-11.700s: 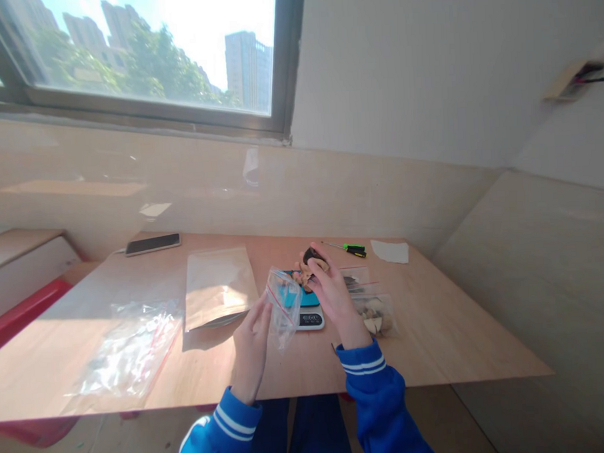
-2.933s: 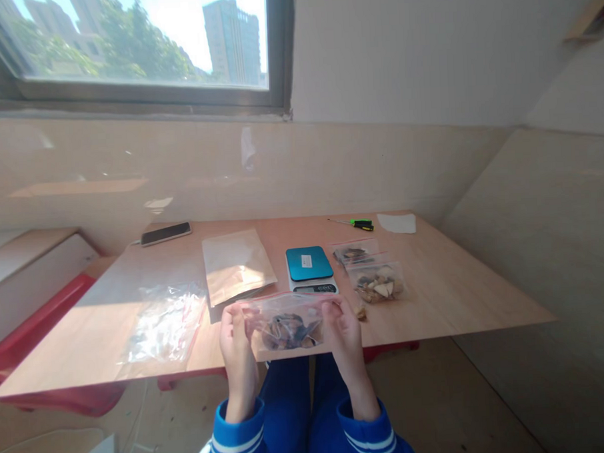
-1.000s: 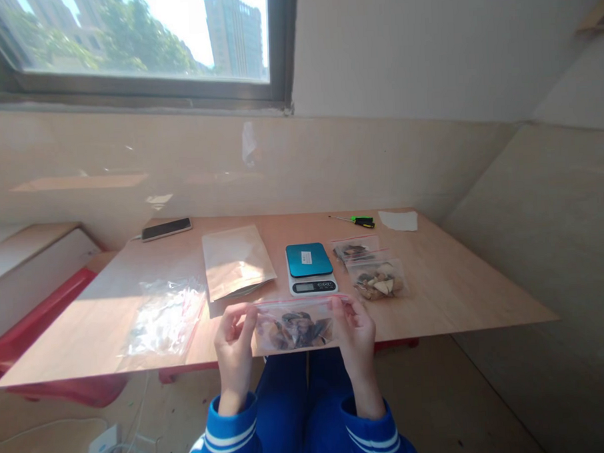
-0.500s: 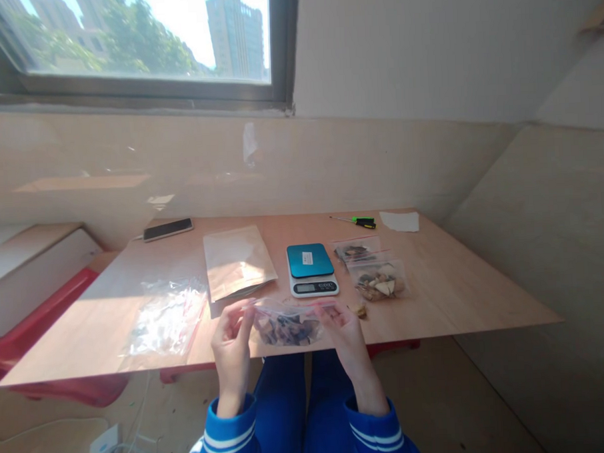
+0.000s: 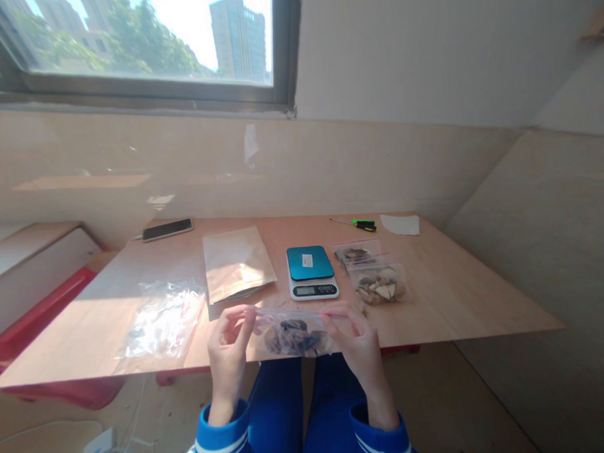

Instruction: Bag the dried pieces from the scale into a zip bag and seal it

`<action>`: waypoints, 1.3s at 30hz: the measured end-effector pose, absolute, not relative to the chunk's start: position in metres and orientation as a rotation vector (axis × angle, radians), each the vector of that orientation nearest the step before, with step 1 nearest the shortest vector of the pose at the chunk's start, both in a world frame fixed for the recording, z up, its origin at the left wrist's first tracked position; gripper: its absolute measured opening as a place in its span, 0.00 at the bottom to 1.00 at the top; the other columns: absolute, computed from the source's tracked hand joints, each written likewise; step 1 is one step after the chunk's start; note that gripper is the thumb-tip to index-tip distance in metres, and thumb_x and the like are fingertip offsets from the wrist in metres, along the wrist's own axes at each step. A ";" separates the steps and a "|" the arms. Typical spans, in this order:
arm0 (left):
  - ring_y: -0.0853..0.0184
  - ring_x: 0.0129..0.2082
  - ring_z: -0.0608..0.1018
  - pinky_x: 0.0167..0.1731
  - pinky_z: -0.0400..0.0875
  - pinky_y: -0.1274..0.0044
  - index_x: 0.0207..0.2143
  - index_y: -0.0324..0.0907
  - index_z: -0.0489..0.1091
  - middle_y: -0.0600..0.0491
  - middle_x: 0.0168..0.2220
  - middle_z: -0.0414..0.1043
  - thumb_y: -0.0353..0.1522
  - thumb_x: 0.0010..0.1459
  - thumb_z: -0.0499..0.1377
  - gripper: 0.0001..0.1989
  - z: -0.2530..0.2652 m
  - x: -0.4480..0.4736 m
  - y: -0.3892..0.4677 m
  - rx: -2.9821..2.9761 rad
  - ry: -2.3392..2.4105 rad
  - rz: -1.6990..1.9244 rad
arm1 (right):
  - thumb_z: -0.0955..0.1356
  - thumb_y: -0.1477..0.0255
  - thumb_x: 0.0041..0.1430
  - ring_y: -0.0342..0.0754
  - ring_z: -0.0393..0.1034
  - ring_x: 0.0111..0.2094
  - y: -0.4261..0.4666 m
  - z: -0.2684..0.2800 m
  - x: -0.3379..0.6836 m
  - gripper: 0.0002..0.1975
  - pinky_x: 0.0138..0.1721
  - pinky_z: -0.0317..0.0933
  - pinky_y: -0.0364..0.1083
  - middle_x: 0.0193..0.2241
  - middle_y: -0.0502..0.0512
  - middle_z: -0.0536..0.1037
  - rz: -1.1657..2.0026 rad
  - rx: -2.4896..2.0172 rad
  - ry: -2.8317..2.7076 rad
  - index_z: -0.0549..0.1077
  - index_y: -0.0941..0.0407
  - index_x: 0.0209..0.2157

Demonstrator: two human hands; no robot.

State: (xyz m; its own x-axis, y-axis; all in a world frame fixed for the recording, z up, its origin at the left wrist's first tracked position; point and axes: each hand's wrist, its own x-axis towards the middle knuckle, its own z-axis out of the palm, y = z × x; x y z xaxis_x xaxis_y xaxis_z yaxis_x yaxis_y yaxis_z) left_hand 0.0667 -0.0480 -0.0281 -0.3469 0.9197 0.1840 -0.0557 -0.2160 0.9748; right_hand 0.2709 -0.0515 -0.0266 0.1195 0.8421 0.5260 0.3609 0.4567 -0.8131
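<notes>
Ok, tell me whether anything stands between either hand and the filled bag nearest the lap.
Nothing visible: the left hand and right hand both pinch the top edge of the filled bag.

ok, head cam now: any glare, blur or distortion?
Head view: window nearly white in its bright part; harsh glare on the clear plastic at left; sunlit patch on the brown paper bag; held bag soft in detail; scale display unreadable; table stretched sideways, probably wide-angle.
</notes>
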 end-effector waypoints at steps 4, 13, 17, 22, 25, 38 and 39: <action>0.66 0.31 0.80 0.32 0.74 0.77 0.34 0.40 0.72 0.50 0.34 0.79 0.39 0.53 0.63 0.12 -0.026 0.069 -0.049 1.113 1.298 1.661 | 0.69 0.72 0.58 0.48 0.72 0.34 -0.053 -0.027 0.271 0.03 0.38 0.65 0.47 0.30 0.52 0.77 0.424 -1.119 -1.461 0.75 0.53 0.30; 0.62 0.41 0.79 0.42 0.72 0.74 0.32 0.40 0.75 0.51 0.35 0.78 0.37 0.54 0.63 0.08 -0.022 0.079 -0.054 1.177 1.307 1.719 | 0.67 0.71 0.60 0.51 0.71 0.41 -0.047 -0.031 0.273 0.03 0.46 0.64 0.53 0.36 0.55 0.78 0.319 -1.204 -1.521 0.74 0.53 0.33; 0.65 0.38 0.77 0.39 0.70 0.76 0.32 0.42 0.75 0.53 0.33 0.77 0.36 0.55 0.62 0.06 -0.024 0.080 -0.058 1.290 1.362 1.691 | 0.66 0.73 0.60 0.54 0.67 0.51 -0.048 -0.023 0.264 0.14 0.53 0.58 0.56 0.47 0.58 0.75 0.110 -1.237 -1.542 0.70 0.53 0.48; 0.66 0.38 0.76 0.40 0.69 0.76 0.33 0.44 0.74 0.54 0.33 0.76 0.35 0.57 0.61 0.05 -0.026 0.085 -0.059 1.414 1.336 1.641 | 0.64 0.73 0.62 0.53 0.65 0.53 -0.061 -0.004 0.242 0.13 0.55 0.56 0.55 0.47 0.56 0.75 0.193 -1.186 -1.678 0.70 0.51 0.49; 0.66 0.37 0.76 0.39 0.70 0.76 0.34 0.44 0.73 0.54 0.33 0.75 0.36 0.56 0.61 0.05 -0.025 0.089 -0.059 1.402 1.304 1.656 | 0.66 0.71 0.62 0.52 0.69 0.47 -0.064 0.000 0.235 0.07 0.50 0.58 0.52 0.40 0.54 0.78 0.235 -1.180 -1.719 0.73 0.51 0.41; 0.65 0.34 0.77 0.35 0.73 0.76 0.34 0.41 0.72 0.52 0.32 0.75 0.39 0.55 0.61 0.10 -0.014 0.098 -0.060 1.329 1.248 1.612 | 0.65 0.71 0.63 0.49 0.69 0.37 -0.058 -0.002 0.231 0.04 0.41 0.62 0.48 0.31 0.53 0.76 0.329 -1.115 -1.682 0.71 0.53 0.34; 0.65 0.34 0.78 0.35 0.73 0.76 0.34 0.41 0.72 0.52 0.32 0.75 0.39 0.55 0.61 0.10 -0.014 0.099 -0.060 1.317 1.253 1.619 | 0.65 0.71 0.63 0.49 0.69 0.38 -0.058 -0.001 0.230 0.04 0.41 0.62 0.48 0.31 0.53 0.76 0.351 -1.115 -1.687 0.71 0.53 0.34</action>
